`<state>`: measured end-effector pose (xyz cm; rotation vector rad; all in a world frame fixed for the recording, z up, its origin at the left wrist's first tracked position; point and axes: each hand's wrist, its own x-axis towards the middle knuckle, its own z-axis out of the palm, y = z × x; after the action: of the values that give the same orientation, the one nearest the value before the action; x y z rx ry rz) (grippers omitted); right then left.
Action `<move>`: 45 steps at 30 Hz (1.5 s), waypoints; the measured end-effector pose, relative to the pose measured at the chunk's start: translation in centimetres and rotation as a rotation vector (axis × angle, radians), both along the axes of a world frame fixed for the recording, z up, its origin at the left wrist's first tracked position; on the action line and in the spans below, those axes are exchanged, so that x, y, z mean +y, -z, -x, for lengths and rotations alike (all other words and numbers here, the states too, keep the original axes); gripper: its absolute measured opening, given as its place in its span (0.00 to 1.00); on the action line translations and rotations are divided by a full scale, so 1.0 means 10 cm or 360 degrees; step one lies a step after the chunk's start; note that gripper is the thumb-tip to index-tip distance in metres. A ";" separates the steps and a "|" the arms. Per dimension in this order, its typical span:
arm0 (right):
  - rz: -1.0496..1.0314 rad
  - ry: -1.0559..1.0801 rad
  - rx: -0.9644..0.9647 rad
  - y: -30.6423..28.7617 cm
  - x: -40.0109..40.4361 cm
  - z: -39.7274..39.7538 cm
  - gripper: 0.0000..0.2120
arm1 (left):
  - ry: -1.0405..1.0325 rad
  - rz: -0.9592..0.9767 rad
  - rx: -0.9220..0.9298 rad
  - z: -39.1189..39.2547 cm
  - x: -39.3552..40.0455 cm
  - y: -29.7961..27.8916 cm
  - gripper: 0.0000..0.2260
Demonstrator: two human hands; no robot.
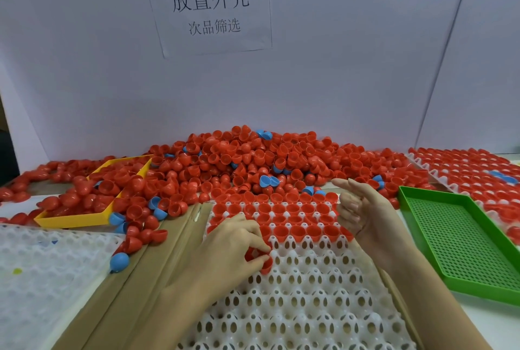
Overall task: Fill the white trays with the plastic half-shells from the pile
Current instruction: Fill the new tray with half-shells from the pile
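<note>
A big pile of red half-shells with a few blue ones lies along the back of the table. A white tray with round pockets sits in front of me; its far rows hold red shells, the near rows are bare. My left hand pinches red half-shells over the tray's left side, just below the filled rows. My right hand hovers above the tray's right edge, index finger pointing left, other fingers loosely curled, holding nothing.
A green perforated tray lies at the right. A yellow tray full of red shells sits at the left. Another white tray is at the near left. A filled white tray stands at the far right. A paper sign hangs on the back wall.
</note>
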<state>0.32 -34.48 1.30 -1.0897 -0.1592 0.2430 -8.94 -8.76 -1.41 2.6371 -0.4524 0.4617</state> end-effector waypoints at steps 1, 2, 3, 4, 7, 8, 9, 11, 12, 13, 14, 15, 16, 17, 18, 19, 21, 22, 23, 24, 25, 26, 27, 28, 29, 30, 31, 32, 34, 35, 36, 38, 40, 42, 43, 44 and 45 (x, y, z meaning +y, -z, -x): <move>-0.0006 -0.0010 0.0003 0.01 -0.01 0.00 0.19 | 0.0007 -0.0043 -0.0009 0.01 0.00 -0.01 0.08; -0.0011 -0.0016 0.0006 0.01 -0.02 -0.01 0.19 | 0.0011 -0.0074 -0.0013 0.02 0.01 -0.01 0.08; -0.0017 -0.0013 0.0016 0.02 -0.02 -0.01 0.20 | 0.0012 -0.0089 -0.0007 0.02 0.01 -0.03 0.09; -0.0024 -0.0006 0.0029 0.03 -0.03 -0.02 0.20 | 0.0005 -0.0076 0.0008 0.03 0.02 -0.04 0.09; -0.0066 0.0006 0.0060 0.05 -0.05 -0.05 0.21 | -0.0094 0.0284 0.0089 0.00 0.07 -0.11 0.07; -0.0097 0.0003 0.0073 0.05 -0.06 -0.07 0.21 | -0.0156 0.0458 0.0093 -0.05 0.10 -0.12 0.06; -0.0132 -0.0003 0.0086 0.06 -0.07 -0.08 0.21 | -0.0229 0.0566 0.0091 -0.11 0.14 -0.14 0.05; -0.0199 -0.0023 0.0107 0.07 -0.09 -0.10 0.22 | -0.0379 0.0607 0.0118 -0.33 0.23 -0.16 0.05; -0.0221 -0.0039 0.0109 0.08 -0.10 -0.12 0.22 | -0.0446 0.0604 0.0135 -0.47 0.29 -0.16 0.05; -0.0233 -0.0053 0.0107 0.09 -0.10 -0.12 0.23 | -0.0514 0.0583 0.0142 -0.61 0.34 -0.17 0.06; -0.0239 -0.0067 0.0099 0.10 -0.11 -0.13 0.23 | -0.0578 0.0533 0.0136 -0.76 0.39 -0.17 0.07; -0.0240 -0.0079 0.0088 0.12 -0.11 -0.14 0.22 | -0.0636 0.0459 0.0125 -0.91 0.44 -0.18 0.09; -0.0238 -0.0088 0.0080 0.13 -0.11 -0.15 0.22 | -0.0682 0.0359 0.0117 -1.05 0.48 -0.19 0.12; -0.0232 -0.0094 0.0075 0.14 -0.10 -0.15 0.22 | -0.0714 0.0230 0.0119 -1.17 0.53 -0.21 0.16; -0.0229 -0.0099 0.0067 0.15 -0.09 -0.15 0.22 | -0.0733 0.0062 0.0118 -1.28 0.56 -0.23 0.20; -0.0225 -0.0107 0.0059 0.16 -0.09 -0.16 0.22 | -0.0737 -0.0141 0.0107 -1.39 0.60 -0.26 0.23; -0.0214 -0.0117 0.0060 0.17 -0.09 -0.16 0.22 | -0.0711 -0.0539 0.0101 -1.57 0.69 -0.30 0.28; -0.0210 -0.0121 0.0060 0.17 -0.08 -0.17 0.22 | -0.0680 -0.0685 0.0135 -1.65 0.72 -0.32 0.30; -0.0208 -0.0129 0.0056 0.17 -0.09 -0.17 0.21 | -0.0649 -0.0776 0.0190 -1.72 0.75 -0.32 0.31; -0.0207 -0.0140 0.0049 0.16 -0.09 -0.17 0.20 | -0.0631 -0.0818 0.0234 -1.77 0.76 -0.31 0.31; -0.0206 -0.0148 0.0041 0.16 -0.09 -0.18 0.19 | -0.0631 -0.0833 0.0230 -1.81 0.75 -0.29 0.30; -0.0206 -0.0152 0.0035 0.15 -0.10 -0.18 0.19 | -0.0647 -0.0842 0.0174 -1.84 0.74 -0.26 0.29; -0.0210 -0.0148 0.0033 0.15 -0.10 -0.18 0.18 | -0.0666 -0.0844 0.0086 -1.85 0.73 -0.22 0.28; -0.0217 -0.0141 0.0034 0.15 -0.10 -0.18 0.18 | -0.0666 -0.0842 -0.0001 -1.86 0.73 -0.19 0.25; -0.0222 -0.0132 0.0033 0.15 -0.11 -0.17 0.18 | -0.0640 -0.0766 -0.0064 -1.86 0.73 -0.16 0.22; -0.0222 -0.0127 0.0029 0.15 -0.11 -0.17 0.17 | -0.0610 -0.0627 -0.0091 -1.85 0.73 -0.15 0.19; -0.0220 -0.0125 0.0022 0.15 -0.11 -0.17 0.17 | -0.0573 -0.0467 -0.0109 -1.82 0.73 -0.14 0.15; -0.0220 -0.0127 0.0015 0.15 -0.11 -0.17 0.16 | -0.0527 -0.0332 -0.0132 -1.79 0.72 -0.14 0.13; -0.0222 -0.0134 0.0016 0.15 -0.11 -0.16 0.15 | -0.0437 -0.0165 -0.0174 -1.66 0.69 -0.16 0.14; -0.0228 -0.0133 0.0023 0.15 -0.11 -0.17 0.15 | -0.0384 -0.0094 -0.0203 -1.58 0.67 -0.17 0.15; -0.0232 -0.0128 0.0030 0.15 -0.12 -0.17 0.14 | -0.0333 -0.0002 -0.0231 -1.50 0.65 -0.18 0.15; -0.0214 -0.0109 0.0039 0.16 -0.12 -0.17 0.15 | -0.0231 0.0236 -0.0273 -1.29 0.58 -0.20 0.17; -0.0186 -0.0098 0.0035 0.17 -0.13 -0.16 0.18 | -0.0138 0.0452 -0.0288 -1.02 0.47 -0.23 0.21; -0.0122 -0.0092 0.0031 0.15 -0.10 -0.16 0.23 | -0.0013 0.0578 -0.0282 -0.71 0.30 -0.23 0.25; -0.0061 -0.0108 0.0010 0.13 -0.09 -0.14 0.23 | 0.0071 0.0617 -0.0274 -0.57 0.21 -0.23 0.26; 0.0017 -0.0153 -0.0035 0.11 -0.07 -0.12 0.23 | 0.0156 0.0649 -0.0261 -0.43 0.10 -0.21 0.27; 0.0119 -0.0226 -0.0109 0.09 -0.06 -0.09 0.21 | 0.0233 0.0677 -0.0242 -0.31 0.00 -0.21 0.27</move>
<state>1.21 -35.06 0.39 -1.1628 -0.2912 0.3415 -5.83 -8.73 0.68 2.1542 -0.5245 0.6358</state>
